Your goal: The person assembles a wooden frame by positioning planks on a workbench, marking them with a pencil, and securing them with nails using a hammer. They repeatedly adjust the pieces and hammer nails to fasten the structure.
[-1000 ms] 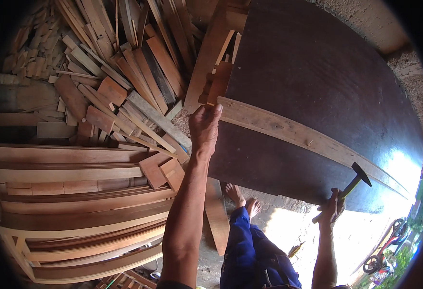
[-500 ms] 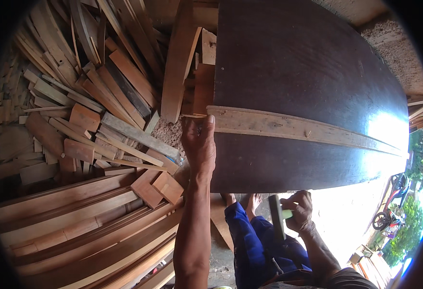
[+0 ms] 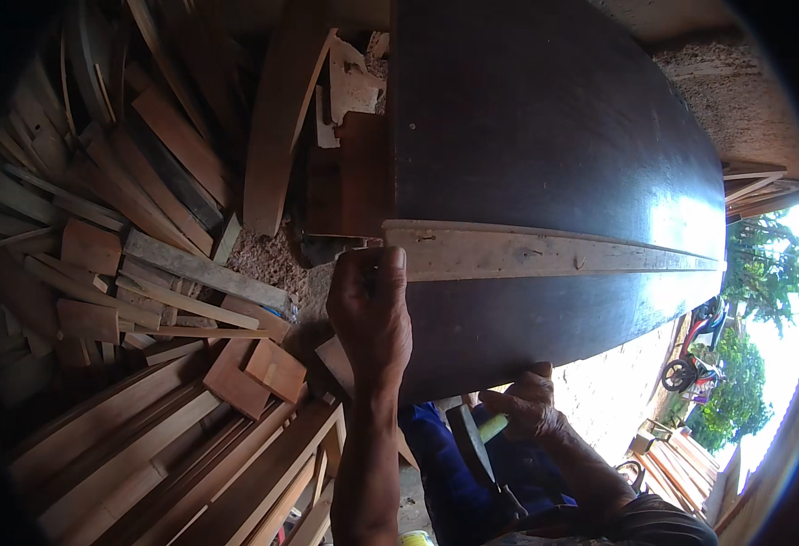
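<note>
Wooden offcuts point(image 3: 203, 271) lie heaped at left. The left hand point(image 3: 369, 314) has its grip closed on the left end of a pale wooden strip point(image 3: 499, 253) lying across a dark table point(image 3: 545, 118). By the table's near edge, a hammer point(image 3: 469, 446) sits in the right hand's point(image 3: 529, 406) grip.

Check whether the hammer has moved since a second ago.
Yes, left and down against the panel: the hammer was over it and is now past its lower edge.
</note>
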Motion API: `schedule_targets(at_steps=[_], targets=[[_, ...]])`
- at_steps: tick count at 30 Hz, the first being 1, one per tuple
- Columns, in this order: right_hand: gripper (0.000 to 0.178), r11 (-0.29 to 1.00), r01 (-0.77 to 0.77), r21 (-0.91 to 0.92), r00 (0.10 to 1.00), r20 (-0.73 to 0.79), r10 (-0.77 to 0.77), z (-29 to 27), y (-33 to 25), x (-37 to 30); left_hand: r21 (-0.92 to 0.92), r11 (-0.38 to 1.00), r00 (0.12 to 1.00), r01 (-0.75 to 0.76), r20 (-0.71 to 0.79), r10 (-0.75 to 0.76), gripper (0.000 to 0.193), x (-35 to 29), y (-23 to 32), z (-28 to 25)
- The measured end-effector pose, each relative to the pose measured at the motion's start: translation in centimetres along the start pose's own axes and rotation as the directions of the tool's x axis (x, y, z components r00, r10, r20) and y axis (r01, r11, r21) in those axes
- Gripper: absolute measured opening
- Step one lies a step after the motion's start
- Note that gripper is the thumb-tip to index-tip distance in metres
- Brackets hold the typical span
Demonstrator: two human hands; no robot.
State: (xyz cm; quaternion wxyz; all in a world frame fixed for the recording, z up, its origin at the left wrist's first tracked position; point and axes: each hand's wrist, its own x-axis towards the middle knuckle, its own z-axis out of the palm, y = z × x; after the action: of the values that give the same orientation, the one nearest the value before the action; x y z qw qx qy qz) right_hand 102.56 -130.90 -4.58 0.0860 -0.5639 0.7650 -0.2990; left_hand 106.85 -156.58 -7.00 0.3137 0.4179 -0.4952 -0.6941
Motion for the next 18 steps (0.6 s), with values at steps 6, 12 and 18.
schedule_targets(at_steps=[6,12,18], targets=[[0.030,0.995,-0.051,-0.083,0.992,0.111,0.060,-0.4,-0.5,-0.8,-0.054,0.996,0.997,0.064,0.039,-0.062,0.022,-0.2,0.8,0.0],[0.031,0.994,-0.083,-0.069,0.990,0.108,0.090,-0.6,-1.0,0.3,-0.086,0.994,0.995,0.070,0.071,-0.064,0.021,-0.2,0.5,0.1],[0.037,0.986,-0.101,-0.130,0.971,0.202,0.126,-1.0,-1.5,-0.1,-0.139,0.984,0.985,0.113,0.145,-0.093,0.020,0.1,-0.4,-0.5]])
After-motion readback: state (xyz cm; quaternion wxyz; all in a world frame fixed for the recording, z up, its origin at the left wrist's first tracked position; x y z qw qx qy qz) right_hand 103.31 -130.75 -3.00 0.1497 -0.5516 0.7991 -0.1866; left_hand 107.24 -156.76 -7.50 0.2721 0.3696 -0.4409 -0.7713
